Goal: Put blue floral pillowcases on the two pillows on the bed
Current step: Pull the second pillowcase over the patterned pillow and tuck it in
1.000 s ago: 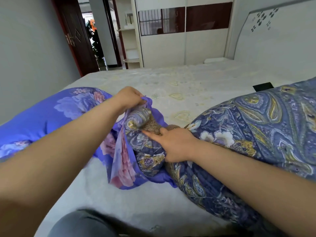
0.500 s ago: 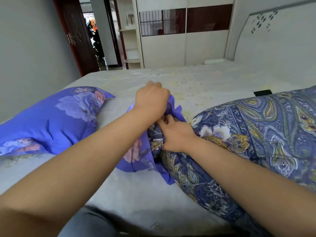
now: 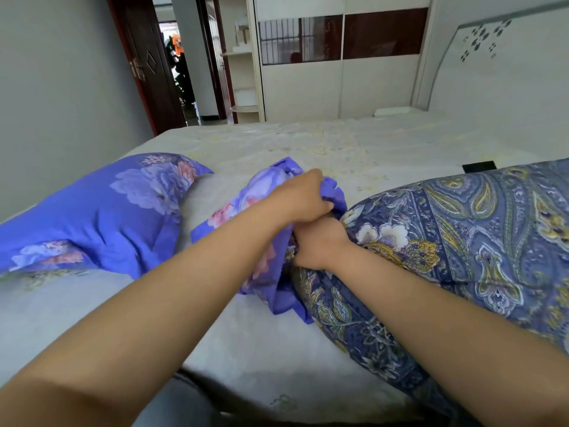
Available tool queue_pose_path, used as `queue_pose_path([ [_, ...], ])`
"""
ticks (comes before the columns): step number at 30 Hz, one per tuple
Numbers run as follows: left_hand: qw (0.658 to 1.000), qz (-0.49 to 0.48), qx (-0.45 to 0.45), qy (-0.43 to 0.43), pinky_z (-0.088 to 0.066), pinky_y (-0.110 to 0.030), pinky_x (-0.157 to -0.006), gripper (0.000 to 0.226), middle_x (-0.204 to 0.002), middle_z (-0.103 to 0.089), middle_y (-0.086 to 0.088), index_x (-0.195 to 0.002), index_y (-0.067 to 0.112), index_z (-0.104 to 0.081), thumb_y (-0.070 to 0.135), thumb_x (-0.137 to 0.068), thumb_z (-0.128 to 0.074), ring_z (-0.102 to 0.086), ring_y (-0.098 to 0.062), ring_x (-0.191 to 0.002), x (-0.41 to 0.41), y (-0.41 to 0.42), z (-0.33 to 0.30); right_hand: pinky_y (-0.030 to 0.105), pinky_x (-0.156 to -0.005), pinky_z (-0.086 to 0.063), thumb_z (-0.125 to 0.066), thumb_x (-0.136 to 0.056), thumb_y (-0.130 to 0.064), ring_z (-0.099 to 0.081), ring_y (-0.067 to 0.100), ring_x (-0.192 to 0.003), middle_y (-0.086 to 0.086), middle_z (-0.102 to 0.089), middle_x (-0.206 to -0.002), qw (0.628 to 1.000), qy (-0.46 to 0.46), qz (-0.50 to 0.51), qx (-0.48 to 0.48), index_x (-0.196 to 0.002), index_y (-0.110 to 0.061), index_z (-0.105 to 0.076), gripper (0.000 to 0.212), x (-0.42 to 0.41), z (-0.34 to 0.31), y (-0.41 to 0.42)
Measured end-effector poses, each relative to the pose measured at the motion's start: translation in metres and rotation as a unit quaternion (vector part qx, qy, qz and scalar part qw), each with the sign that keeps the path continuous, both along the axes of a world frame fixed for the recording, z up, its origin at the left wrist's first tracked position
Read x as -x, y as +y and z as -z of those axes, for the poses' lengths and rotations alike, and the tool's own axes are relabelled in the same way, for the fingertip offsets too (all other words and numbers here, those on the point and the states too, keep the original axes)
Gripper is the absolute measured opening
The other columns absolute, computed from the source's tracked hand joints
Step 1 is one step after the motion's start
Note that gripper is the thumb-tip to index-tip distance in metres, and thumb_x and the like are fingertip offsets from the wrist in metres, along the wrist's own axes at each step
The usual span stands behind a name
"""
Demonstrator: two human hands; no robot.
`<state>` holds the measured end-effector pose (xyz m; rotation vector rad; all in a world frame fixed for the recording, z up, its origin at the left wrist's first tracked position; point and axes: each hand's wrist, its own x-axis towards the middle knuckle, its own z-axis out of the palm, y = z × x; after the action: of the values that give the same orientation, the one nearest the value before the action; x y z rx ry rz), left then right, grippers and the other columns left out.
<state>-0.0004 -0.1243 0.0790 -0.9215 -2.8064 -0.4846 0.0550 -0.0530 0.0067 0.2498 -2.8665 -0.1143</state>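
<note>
Gripping blue pillowcase [image 3: 264,266] both hands, paisley pillow [image 3: 462,241].

Two bare forearms enter from the lower corners of the frame, no sleeves, watches or rings visible on the left hand [image 3: 303,197] or the right hand [image 3: 320,245]; dark grey clothing [image 3: 184,402] shows at bottom centre.

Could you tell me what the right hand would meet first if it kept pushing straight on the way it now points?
Most likely the blue floral pillowcase: the right hand points left into its bunched opening, gripping the paisley pillow end. The left hand sits just above, though depth is unclear.
</note>
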Motion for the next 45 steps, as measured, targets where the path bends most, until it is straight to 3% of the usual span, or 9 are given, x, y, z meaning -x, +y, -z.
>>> queue_pose_path([
  [4, 0.964, -0.139, 0.115, 0.193, -0.057, -0.043, -0.082, 0.039, -0.116, -0.068, -0.012, -0.124, 0.014, -0.054, 0.010, -0.086, -0.062, -0.070, -0.038, -0.104, 0.035, -0.039, -0.011, 0.044, -0.068, -0.057, -0.078, -0.063, -0.049, -0.069, 0.046, -0.088, 0.023, -0.032, -0.163, 1.000, 0.009, 0.015, 0.019, -0.161, -0.032, -0.028, 0.111, -0.001, -0.002, -0.004],
  [9, 0.932, -0.159, 0.149, 0.289, -0.056, -0.042, -0.082, 0.028, -0.119, -0.063, -0.008, -0.112, 0.025, -0.075, 0.016, -0.090, -0.060, -0.062, -0.033, -0.111, 0.047, -0.043, -0.021, 0.039, -0.064, -0.054, -0.076, -0.068, -0.044, -0.071, 0.041, -0.079, 0.019, -0.004, -0.176, 1.000, 0.016, 0.011, 0.018, -0.168, -0.040, -0.007, 0.121, -0.002, -0.002, -0.010],
  [14, 0.994, -0.100, -0.034, 0.008, -0.055, -0.035, -0.078, 0.020, -0.099, -0.072, -0.012, -0.098, 0.014, -0.070, 0.015, -0.083, -0.057, -0.067, -0.035, -0.090, 0.020, 0.007, -0.029, 0.040, -0.060, -0.054, -0.064, -0.080, -0.053, -0.071, 0.038, -0.076, 0.018, -0.051, -0.150, 0.998, 0.065, -0.005, 0.009, -0.143, -0.023, -0.054, 0.071, -0.005, 0.010, -0.011],
  [19, 0.959, -0.056, -0.184, -0.210, -0.049, -0.025, -0.053, 0.015, -0.061, -0.059, 0.004, -0.072, 0.020, -0.062, 0.027, -0.084, -0.058, -0.051, -0.015, -0.047, 0.008, 0.006, -0.023, 0.045, -0.073, -0.059, -0.061, -0.085, -0.044, -0.074, 0.038, -0.092, 0.013, -0.069, -0.123, 0.999, 0.025, 0.032, 0.018, -0.119, -0.024, -0.069, 0.040, -0.006, -0.005, -0.005],
  [22, 0.986, -0.001, -0.038, -0.162, -0.048, -0.029, -0.058, 0.013, -0.075, -0.068, -0.002, -0.080, 0.019, -0.063, 0.032, -0.081, -0.064, -0.061, -0.023, -0.062, 0.023, -0.034, -0.040, 0.044, -0.073, -0.057, -0.075, -0.071, -0.049, -0.071, 0.044, -0.087, 0.025, -0.015, -0.171, 0.997, -0.017, 0.062, 0.035, -0.163, -0.039, -0.025, 0.105, 0.004, -0.006, -0.002],
  [26, 0.987, -0.079, 0.078, 0.115, -0.054, -0.041, -0.084, 0.020, -0.110, -0.068, -0.016, -0.101, 0.017, -0.064, 0.021, -0.083, -0.058, -0.065, -0.040, -0.103, 0.046, -0.060, -0.027, 0.043, -0.073, -0.056, -0.076, -0.071, -0.040, -0.071, 0.042, -0.091, 0.020, 0.006, -0.175, 0.997, -0.017, 0.060, 0.045, -0.166, -0.048, -0.004, 0.120, 0.013, -0.008, -0.002],
  [35, 0.930, -0.009, -0.257, -0.264, -0.046, -0.025, -0.052, 0.011, -0.064, -0.064, -0.010, -0.077, 0.011, -0.062, 0.018, -0.081, -0.054, -0.059, -0.025, -0.055, -0.003, 0.008, 0.000, 0.047, -0.104, -0.048, -0.047, -0.097, -0.046, -0.060, 0.036, -0.127, 0.011, -0.065, -0.140, 0.996, 0.028, 0.084, -0.026, -0.131, -0.025, -0.066, 0.044, 0.027, 0.008, 0.006],
  [42, 0.991, -0.032, -0.106, 0.078, -0.049, -0.042, -0.078, 0.012, -0.098, -0.066, -0.015, -0.095, 0.017, -0.060, 0.020, -0.084, -0.055, -0.058, -0.039, -0.098, 0.036, -0.045, 0.014, 0.045, -0.072, -0.057, -0.076, -0.069, -0.046, -0.070, 0.043, -0.094, 0.016, -0.034, -0.164, 0.997, 0.016, 0.061, 0.051, -0.159, -0.022, -0.035, 0.102, 0.029, 0.006, 0.011],
  [45, 0.990, -0.016, -0.131, 0.059, -0.045, -0.041, -0.071, 0.013, -0.093, -0.062, -0.015, -0.095, 0.016, -0.052, 0.012, -0.082, -0.051, -0.057, -0.036, -0.090, 0.050, -0.034, 0.008, 0.041, -0.070, -0.056, -0.074, -0.071, -0.054, -0.072, 0.040, -0.089, 0.010, -0.019, -0.174, 0.999, 0.039, 0.029, 0.019, -0.161, -0.032, -0.034, 0.101, 0.033, 0.018, 0.009],
])
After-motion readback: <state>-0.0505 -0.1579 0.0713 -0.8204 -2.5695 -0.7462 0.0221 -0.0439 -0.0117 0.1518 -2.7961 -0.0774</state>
